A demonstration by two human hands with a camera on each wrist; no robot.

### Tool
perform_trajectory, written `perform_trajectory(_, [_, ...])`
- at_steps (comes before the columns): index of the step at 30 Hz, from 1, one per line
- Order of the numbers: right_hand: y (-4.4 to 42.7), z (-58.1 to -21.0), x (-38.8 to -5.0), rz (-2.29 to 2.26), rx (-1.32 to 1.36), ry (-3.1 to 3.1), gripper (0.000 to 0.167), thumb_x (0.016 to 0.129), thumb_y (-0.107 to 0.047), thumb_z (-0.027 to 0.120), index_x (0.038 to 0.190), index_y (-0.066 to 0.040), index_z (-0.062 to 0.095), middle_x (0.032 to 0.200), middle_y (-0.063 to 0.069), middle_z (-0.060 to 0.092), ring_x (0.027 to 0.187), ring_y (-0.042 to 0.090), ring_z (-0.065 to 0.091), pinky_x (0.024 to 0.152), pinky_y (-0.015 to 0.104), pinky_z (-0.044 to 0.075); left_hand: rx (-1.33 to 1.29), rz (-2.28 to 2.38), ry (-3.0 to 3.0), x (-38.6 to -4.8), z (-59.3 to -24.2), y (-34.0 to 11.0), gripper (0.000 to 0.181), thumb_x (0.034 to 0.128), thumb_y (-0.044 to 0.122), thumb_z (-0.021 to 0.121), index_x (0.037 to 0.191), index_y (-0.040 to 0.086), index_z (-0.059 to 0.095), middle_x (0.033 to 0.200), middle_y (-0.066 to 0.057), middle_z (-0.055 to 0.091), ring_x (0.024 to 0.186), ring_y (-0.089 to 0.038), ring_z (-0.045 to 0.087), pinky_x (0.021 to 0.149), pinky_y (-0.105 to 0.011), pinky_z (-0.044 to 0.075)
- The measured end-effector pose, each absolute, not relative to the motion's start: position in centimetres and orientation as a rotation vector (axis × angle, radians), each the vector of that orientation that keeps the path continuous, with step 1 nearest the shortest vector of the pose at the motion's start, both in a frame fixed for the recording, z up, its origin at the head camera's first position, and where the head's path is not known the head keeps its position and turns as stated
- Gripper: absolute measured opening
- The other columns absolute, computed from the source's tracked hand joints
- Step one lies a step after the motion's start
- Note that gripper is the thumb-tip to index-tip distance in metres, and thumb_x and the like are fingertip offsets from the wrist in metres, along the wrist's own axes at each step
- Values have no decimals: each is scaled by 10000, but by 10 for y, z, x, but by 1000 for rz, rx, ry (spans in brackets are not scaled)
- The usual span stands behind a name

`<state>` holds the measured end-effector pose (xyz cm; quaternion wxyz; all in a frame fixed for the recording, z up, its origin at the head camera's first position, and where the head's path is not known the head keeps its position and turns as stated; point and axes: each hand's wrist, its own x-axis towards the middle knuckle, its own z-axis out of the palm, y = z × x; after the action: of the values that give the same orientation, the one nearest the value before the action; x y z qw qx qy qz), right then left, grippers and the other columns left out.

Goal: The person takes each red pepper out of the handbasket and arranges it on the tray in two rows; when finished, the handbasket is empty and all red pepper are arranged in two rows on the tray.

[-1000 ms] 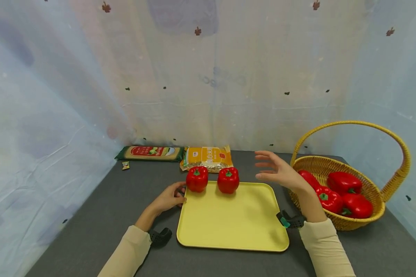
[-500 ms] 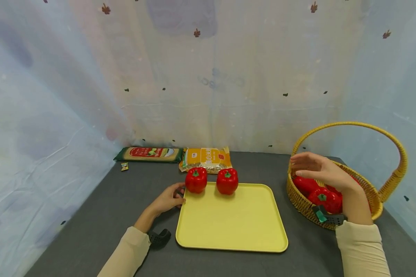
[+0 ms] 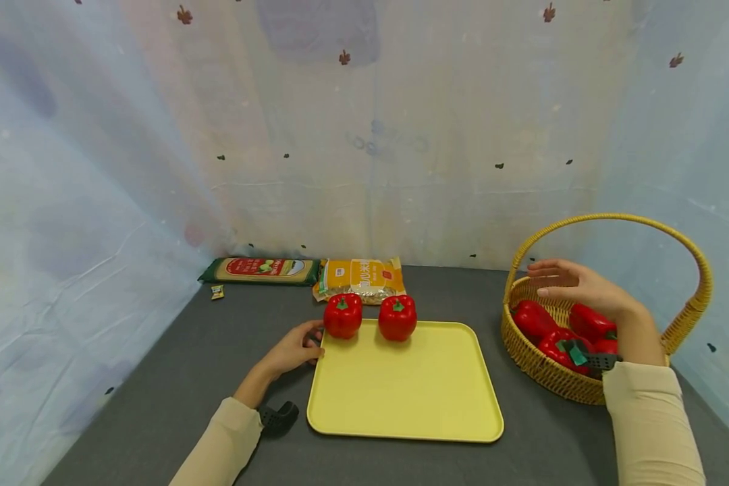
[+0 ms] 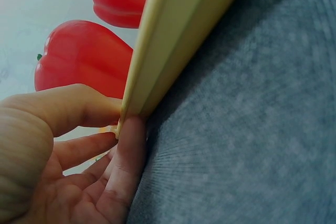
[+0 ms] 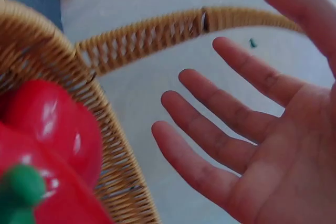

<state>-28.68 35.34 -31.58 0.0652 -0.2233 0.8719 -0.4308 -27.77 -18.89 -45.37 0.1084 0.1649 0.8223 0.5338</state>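
My left hand (image 3: 291,349) pinches the left rim of the yellow tray (image 3: 413,398), with the thumb on one side and fingers on the other in the left wrist view. Two red bell peppers stand at the tray's far edge: the left pepper (image 3: 343,316) at its corner, the right pepper (image 3: 397,318) just beside it. My right hand (image 3: 586,290) hovers over the wicker basket (image 3: 541,368), fingers spread and holding nothing. Inside the basket lie several red peppers, including a front pepper (image 3: 559,345); the forearm and wrist strap hide some of them.
Behind the tray lie a yellow bag of grain (image 3: 364,277) and a long green-and-red packet (image 3: 261,269). A tiny yellow sachet (image 3: 217,292) sits at the left. The basket's tall arched handle (image 3: 613,217) rises around my right hand. A pale curtain hangs behind.
My right hand has moved right, from above the tray's far right corner to over the basket, with its fingers extended. My left hand stays at the tray's rim.
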Motion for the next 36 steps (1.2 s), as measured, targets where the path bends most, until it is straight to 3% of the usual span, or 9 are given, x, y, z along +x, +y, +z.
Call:
perform_trajectory(6, [363,-325,-299,-1351,-655,2608,490,958,-166,509,1407,-71,338,1330,-27,453,1102,-13,502,863,254,469,472,1566,2422,-278,-453,-189,591,846,23,619,1369,-59,356,1084,-178,470,732,-187,558,634,-335,525])
perform_trajectory(10, [366,-333,-305,-1410,-649,2592,491,961,-166,494,1416,-84,329,1297,-94,459,1109,-11,501,873,243,461,475,1564,2426,-278,-454,-189,590,847,21,621,1369,-58,358,1081,-177,474,731,-187,559,633,-334,526])
perform_trajectory(14, [367,-340,-310,-1410,-597,2584,511,961,-196,497,1428,-96,314,1350,19,430,1109,-10,501,901,280,456,477,1559,2424,-278,-454,-188,593,851,25,618,1373,-60,351,1088,-176,473,738,-186,563,633,-331,526])
perform_trajectory(18, [367,-346,-313,-1379,-563,2572,530,959,-226,496,1434,-100,297,1418,204,345,1078,-47,498,968,446,417,480,1564,2423,-277,-453,-188,590,852,26,615,1372,-63,351,1085,-177,475,741,-186,565,631,-328,526])
perform_trajectory(22, [367,-352,-314,-1331,-530,2571,554,954,-250,506,1440,-105,282,1430,249,323,1159,89,482,990,580,334,486,1567,2424,-277,-453,-189,588,851,27,614,1369,-65,353,1080,-176,476,741,-184,564,631,-327,527])
perform_trajectory(28, [370,-363,-319,-1288,-511,2544,599,941,-235,528,1449,-59,265,1442,241,312,1294,432,306,984,578,343,489,1565,2413,-277,-453,-189,594,848,21,615,1371,-68,348,1074,-179,477,735,-184,564,626,-327,527])
perform_trajectory(36, [370,-371,-325,-1268,-437,2409,641,918,-221,568,1452,-72,246,1464,242,237,1320,457,223,961,554,369,472,1572,2406,-280,-454,-189,590,840,21,615,1364,-69,356,1068,-177,474,724,-181,548,627,-328,515])
